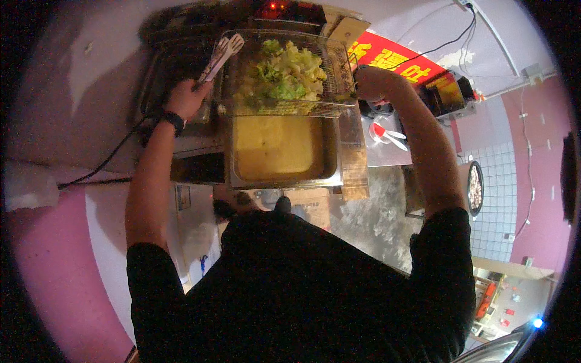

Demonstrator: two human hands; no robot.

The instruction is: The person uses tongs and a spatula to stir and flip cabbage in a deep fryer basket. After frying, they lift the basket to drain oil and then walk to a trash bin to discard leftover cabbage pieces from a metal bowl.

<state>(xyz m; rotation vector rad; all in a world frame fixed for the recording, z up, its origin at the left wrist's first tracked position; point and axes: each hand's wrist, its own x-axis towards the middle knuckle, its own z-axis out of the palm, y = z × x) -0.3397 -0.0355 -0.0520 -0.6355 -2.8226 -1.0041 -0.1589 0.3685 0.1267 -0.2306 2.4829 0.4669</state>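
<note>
My left hand grips a pair of metal tongs near their lower end, with the slotted tips pointing up and to the right. Green leafy lettuce lies heaped in a rectangular wire basket. At the basket's right end my right hand is curled around its handle; the fingers are partly hidden. The basket sits over the far part of a stainless steel vat. Yellowish liquid fills the vat's nearer part.
Left of the basket is a second, dark vat, crossed by shadow. A black cable runs leftward from it. White-handled utensils rest in a clear container to the right. Beneath the vat stands a cardboard box. A red banner bears writing.
</note>
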